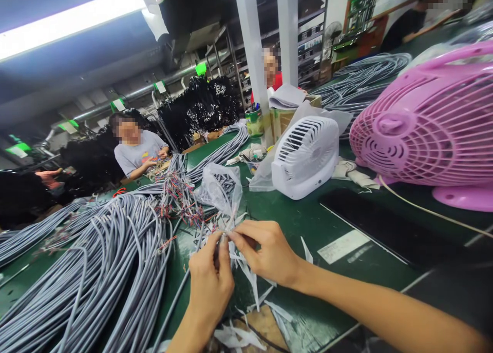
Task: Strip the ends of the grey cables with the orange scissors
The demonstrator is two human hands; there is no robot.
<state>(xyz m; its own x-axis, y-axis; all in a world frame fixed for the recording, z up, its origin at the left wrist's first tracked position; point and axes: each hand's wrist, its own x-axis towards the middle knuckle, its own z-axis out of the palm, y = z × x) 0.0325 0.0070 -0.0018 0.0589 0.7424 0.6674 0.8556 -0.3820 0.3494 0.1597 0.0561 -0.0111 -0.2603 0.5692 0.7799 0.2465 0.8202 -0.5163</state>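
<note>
My left hand (pixel 213 273) and my right hand (pixel 267 248) meet fingertip to fingertip over the green table (pixel 287 222). Both are closed in a pinch on something small and pale that the fingers mostly hide. A single grey cable (pixel 177 294) runs up from the bottom edge and passes behind my left hand; whether it reaches the fingertips I cannot tell. Just beyond the fingers lies a clear plastic bag (pixel 221 189). Beside it is a heap of stripped cable ends (pixel 179 196) with red, white and blue wires. White scraps (pixel 248 276) lie under my right hand.
Bundles of grey cable (pixel 111 255) cover the left side. A white fan (pixel 306 158), a pink fan (pixel 427 122), and a dark flat device (pixel 379 227) occupy the right. Across the table, a person in a grey shirt (pixel 140 148) handles wires. A white post (pixel 252 50) rises behind.
</note>
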